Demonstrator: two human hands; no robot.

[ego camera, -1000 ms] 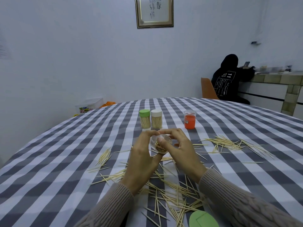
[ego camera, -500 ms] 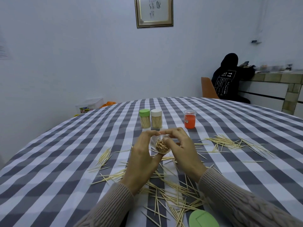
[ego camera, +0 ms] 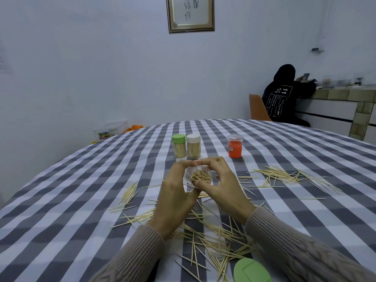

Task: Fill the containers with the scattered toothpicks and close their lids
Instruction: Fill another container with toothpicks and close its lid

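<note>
— Grey-and-white checked cloth covers the round table [ego camera: 61, 200]; pale wall behind it with a framed picture [ego camera: 190, 14]. What is the landmark?

— Take the clear container [ego camera: 198, 177], held above the cloth at the middle, tipped so its open mouth faces the camera. It is partly filled with toothpicks.

— Who holds it?

— Both hands. The left hand [ego camera: 176, 195] wraps it from the left side, fingers curled over the top, thumb below. The right hand [ego camera: 220, 185] comes in from the right, fingers curled over the rim, thumb at the lower edge of the mouth by the sticks; whether it pinches any of them I cannot tell.

— And the scattered toothpicks [ego camera: 213, 241]?

— Most lie loose on the cloth nearer the camera than the container, under the wrists. A smaller bunch [ego camera: 129, 193] lies to its left, and a long spread [ego camera: 284, 176] to its right.

— Other containers?

— Beyond it stand two closed, full ones, touching or nearly so: a green-lidded jar [ego camera: 179, 146] and a white-lidded jar [ego camera: 193, 146]. To the right of those, apart, an orange container [ego camera: 235, 146] stands under a clear top. A loose green lid [ego camera: 252, 270] lies at the bottom edge, nearer the camera and right of the held container.

— Anything past the table?

— A person in a dark hooded top [ego camera: 282, 96] sits on an orange chair [ego camera: 257, 107], far right beyond the container, at a counter
</note>
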